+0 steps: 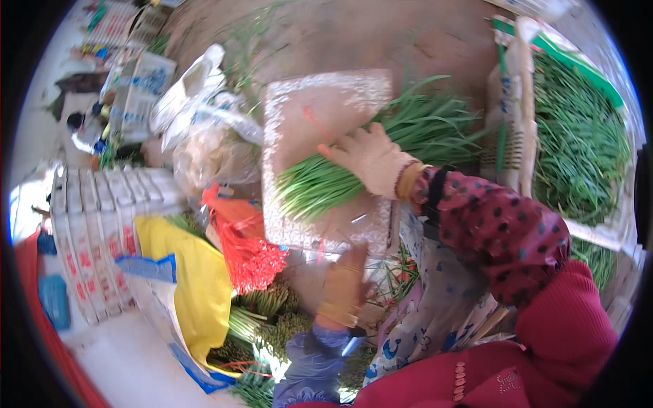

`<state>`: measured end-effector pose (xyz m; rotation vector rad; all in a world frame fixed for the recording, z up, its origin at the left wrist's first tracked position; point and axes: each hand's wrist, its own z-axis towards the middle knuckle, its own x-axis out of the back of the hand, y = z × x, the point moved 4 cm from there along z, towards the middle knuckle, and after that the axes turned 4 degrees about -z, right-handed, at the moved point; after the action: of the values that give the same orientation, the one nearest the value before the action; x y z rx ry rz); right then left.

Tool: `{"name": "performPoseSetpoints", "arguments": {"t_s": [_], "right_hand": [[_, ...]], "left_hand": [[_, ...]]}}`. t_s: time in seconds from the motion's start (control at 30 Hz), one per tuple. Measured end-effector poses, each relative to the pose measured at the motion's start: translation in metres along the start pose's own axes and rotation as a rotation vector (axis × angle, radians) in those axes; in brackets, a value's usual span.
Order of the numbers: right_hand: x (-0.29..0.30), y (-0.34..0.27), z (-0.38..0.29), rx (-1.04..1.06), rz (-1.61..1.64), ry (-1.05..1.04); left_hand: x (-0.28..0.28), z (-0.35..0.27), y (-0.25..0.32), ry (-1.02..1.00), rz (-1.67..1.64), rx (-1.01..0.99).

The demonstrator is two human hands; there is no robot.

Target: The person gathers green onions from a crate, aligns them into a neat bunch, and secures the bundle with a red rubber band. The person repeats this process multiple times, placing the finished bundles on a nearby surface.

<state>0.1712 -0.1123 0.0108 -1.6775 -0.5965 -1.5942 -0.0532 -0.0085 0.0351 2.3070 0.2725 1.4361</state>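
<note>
A bunch of long green leafy stalks (319,186) lies slanted across a pale, worn board (285,224) with a whitish patterned border. My right hand (370,158), in a cream knitted glove, is laid over the middle of the bunch, its fingers reaching across to the far side. Cut pale ends point to the lower left, leafy tips to the upper right. Below the board's near edge is my left hand (344,288), blurred, with an orange-brown covering; its fingers cannot be made out clearly. A thin red tie (316,122) is on the board beyond the bunch.
Red plastic strips (245,239) hang left of the board, above bundled greens (260,301) beside a yellow sheet (194,275). White crates (97,229) stand left; a crate of loose greens (581,137) stands right. Plastic bags (214,153) lie beyond. Another person (84,132) is far left.
</note>
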Motion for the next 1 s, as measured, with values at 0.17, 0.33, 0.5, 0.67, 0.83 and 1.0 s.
{"name": "performPoseSetpoints", "arguments": {"t_s": [0.17,0.33,0.5,0.67,0.83,1.0], "right_hand": [[-0.008,0.002,0.005,-0.034,-0.034,-0.142],[0.014,0.010,-0.006,0.020,-0.101,-0.240],[0.021,0.049,-0.032,-0.068,0.207,0.129],[0.021,0.052,-0.011,-0.060,0.115,-0.127],[0.030,0.020,0.013,0.019,-0.030,-0.050],[0.008,0.017,0.014,0.061,0.001,-0.055]], "left_hand": [[0.066,0.088,-0.009,0.277,0.380,-0.010],[0.064,0.176,-0.036,0.165,0.471,0.071],[0.062,0.186,-0.046,0.378,0.200,-0.200],[0.064,0.196,-0.058,0.112,0.420,0.047],[0.065,0.176,-0.088,0.238,0.442,0.135],[0.052,0.168,-0.112,0.271,0.401,0.183]]}}
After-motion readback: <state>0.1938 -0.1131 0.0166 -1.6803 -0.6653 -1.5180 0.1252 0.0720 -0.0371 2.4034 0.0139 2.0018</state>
